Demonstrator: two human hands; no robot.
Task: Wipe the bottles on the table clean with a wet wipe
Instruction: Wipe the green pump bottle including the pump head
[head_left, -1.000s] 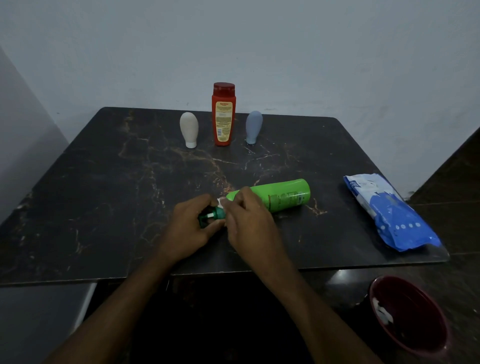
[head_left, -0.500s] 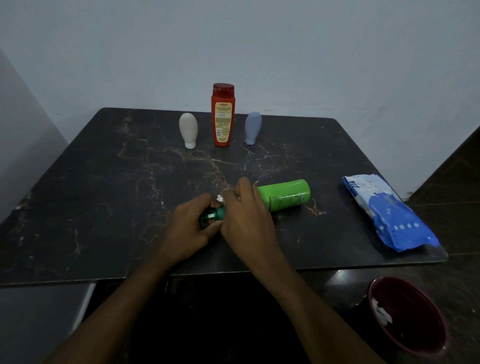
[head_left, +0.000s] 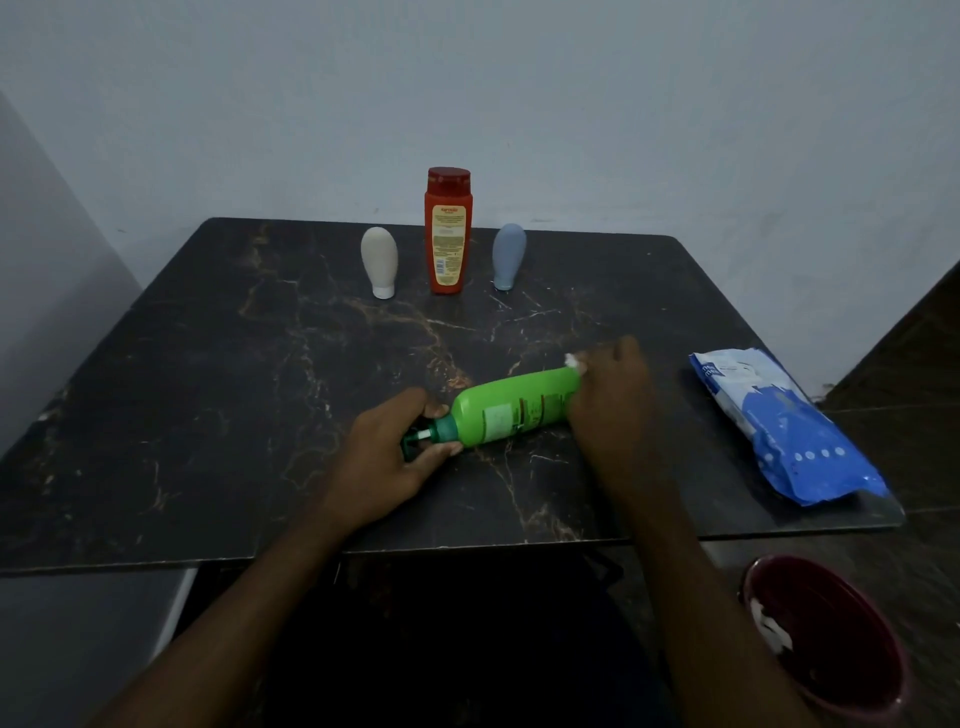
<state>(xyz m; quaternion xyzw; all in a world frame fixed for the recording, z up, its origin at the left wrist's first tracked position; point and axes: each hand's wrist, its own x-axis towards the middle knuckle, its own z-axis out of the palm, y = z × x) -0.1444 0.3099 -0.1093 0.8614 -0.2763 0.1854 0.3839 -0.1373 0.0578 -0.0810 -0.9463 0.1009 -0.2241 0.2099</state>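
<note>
A green pump bottle (head_left: 511, 410) lies on its side on the dark marble table (head_left: 208, 389), its pump head pointing left. My left hand (head_left: 387, 457) grips the bottle's neck and pump. My right hand (head_left: 613, 395) wraps over the bottle's base end and holds a white wet wipe (head_left: 575, 362) against it; only a small corner of the wipe shows. At the back of the table stand a beige bottle (head_left: 380, 261), a red bottle (head_left: 448, 231) and a grey-blue bottle (head_left: 508, 255).
A blue and white wet wipe pack (head_left: 779, 426) lies near the table's right edge. Below the table's front right corner sits a dark red bowl (head_left: 826, 639) with white crumpled wipes inside. A pale wall rises behind the table.
My right hand has slid with the wipe from the bottle's neck along its body to the base end. The left hand keeps its grip on the pump.
</note>
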